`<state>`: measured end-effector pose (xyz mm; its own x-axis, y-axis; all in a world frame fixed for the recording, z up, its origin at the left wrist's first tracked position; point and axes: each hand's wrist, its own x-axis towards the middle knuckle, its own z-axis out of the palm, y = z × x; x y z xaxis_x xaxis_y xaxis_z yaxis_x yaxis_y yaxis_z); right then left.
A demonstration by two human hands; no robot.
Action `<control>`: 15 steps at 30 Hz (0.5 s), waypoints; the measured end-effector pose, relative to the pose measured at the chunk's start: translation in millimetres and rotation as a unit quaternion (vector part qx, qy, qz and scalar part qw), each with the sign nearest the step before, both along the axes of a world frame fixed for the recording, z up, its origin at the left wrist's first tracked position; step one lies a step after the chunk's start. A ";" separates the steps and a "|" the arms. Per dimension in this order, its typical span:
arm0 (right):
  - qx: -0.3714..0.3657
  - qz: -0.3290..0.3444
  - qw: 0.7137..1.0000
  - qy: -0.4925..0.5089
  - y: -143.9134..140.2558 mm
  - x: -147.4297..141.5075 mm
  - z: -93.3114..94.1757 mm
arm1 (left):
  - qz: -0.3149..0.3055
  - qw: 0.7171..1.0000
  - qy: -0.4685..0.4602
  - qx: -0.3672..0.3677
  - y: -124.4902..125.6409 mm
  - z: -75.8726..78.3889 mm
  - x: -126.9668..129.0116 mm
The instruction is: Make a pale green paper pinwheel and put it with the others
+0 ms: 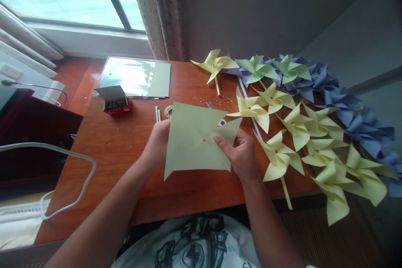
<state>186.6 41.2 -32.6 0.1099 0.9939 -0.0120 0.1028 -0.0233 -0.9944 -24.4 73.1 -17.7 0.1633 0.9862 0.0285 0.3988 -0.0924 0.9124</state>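
Both hands hold a pale yellow-green paper square (191, 140) with diagonal cuts above the wooden table (125, 142). My left hand (157, 142) grips its left edge from behind. My right hand (240, 153) pinches a folded-over corner flap near the paper's small centre hole. Two pale sticks (157, 114) and a tape roll (168, 111) lie just beyond the paper.
Finished yellow pinwheels (295, 134) cover the table's right side, with green ones (256, 69) and blue ones (345, 104) behind. A small open red box (116, 101) and a sheet stack (135, 77) sit at the back left. A white cable (78, 184) loops off the left edge.
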 end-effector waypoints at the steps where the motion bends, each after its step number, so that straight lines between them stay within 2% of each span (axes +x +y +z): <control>1: -0.003 0.000 1.000 0.008 -0.3 0.2 0.1 | 0.025 0.997 0.070 0.037 3.1 2.4 -6.4; 3: -0.009 -0.001 1.000 0.021 -0.7 0.3 -0.1 | 0.089 0.981 0.156 0.080 9.6 8.4 -23.6; 5: -0.012 0.000 1.000 0.028 -0.8 0.1 -0.4 | 0.160 0.938 0.285 0.114 14.0 14.4 -44.3; 6: -0.012 0.000 1.000 0.027 -0.7 0.1 -0.5 | 0.172 0.917 0.339 0.117 14.9 16.8 -54.6; 10: -0.013 0.005 1.000 0.009 0.2 0.3 -1.0 | 0.158 0.873 0.457 0.069 13.4 19.2 -82.4; 15: -0.019 0.012 1.000 -0.011 1.6 1.5 -2.6 | 0.146 0.863 0.479 0.064 15.0 10.3 -87.2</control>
